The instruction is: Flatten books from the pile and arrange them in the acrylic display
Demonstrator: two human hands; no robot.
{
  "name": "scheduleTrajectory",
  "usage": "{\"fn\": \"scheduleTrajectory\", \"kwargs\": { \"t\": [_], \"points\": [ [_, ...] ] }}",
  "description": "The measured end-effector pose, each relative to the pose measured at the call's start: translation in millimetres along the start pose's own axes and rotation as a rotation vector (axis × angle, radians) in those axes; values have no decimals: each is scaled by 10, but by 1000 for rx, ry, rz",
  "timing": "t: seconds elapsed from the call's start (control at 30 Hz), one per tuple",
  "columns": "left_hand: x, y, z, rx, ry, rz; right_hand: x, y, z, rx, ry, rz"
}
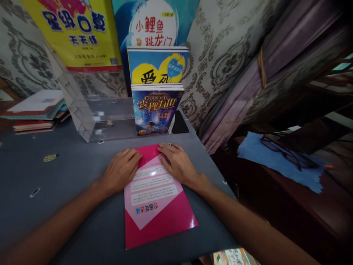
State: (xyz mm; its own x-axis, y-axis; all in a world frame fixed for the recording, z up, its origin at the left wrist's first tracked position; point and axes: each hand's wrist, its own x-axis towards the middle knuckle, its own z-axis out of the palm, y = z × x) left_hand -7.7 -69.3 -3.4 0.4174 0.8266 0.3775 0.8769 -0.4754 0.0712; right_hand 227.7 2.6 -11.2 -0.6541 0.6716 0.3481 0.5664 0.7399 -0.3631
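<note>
A pink book point(160, 232) lies on the dark table, its printing upside down to me. My left hand point(120, 170) is curled around its far left corner, fingers bent over the cover and edge. At the far right corner my right hand point(178, 163) grips the same book, its fingers over the edge and its thumb on the cover. The undersides of both hands are hidden. Just beyond them, a blue book point(156, 114) with an upside-down gold title leans upright in a clear acrylic stand point(79, 114).
Behind the blue book stand a yellow-and-blue book point(157, 66), a tall teal book point(154, 20) and a yellow workbook point(82, 35). A book pile point(38, 106) lies at left. At right, glasses point(289, 152) rest on a blue cloth point(256, 147) beside the curtain point(239, 92).
</note>
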Motion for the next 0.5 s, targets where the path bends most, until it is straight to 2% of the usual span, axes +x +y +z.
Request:
{"fn": "scheduleTrajectory", "kwargs": {
  "t": [0.3, 0.5],
  "points": [
    [40, -133, -21, -63, -31, 0, 51, 126, -15, 134, 9, 2],
    [16, -37, -65, -70, -64, 12, 85, 244, -60, 243, -11, -18]
  ]
}}
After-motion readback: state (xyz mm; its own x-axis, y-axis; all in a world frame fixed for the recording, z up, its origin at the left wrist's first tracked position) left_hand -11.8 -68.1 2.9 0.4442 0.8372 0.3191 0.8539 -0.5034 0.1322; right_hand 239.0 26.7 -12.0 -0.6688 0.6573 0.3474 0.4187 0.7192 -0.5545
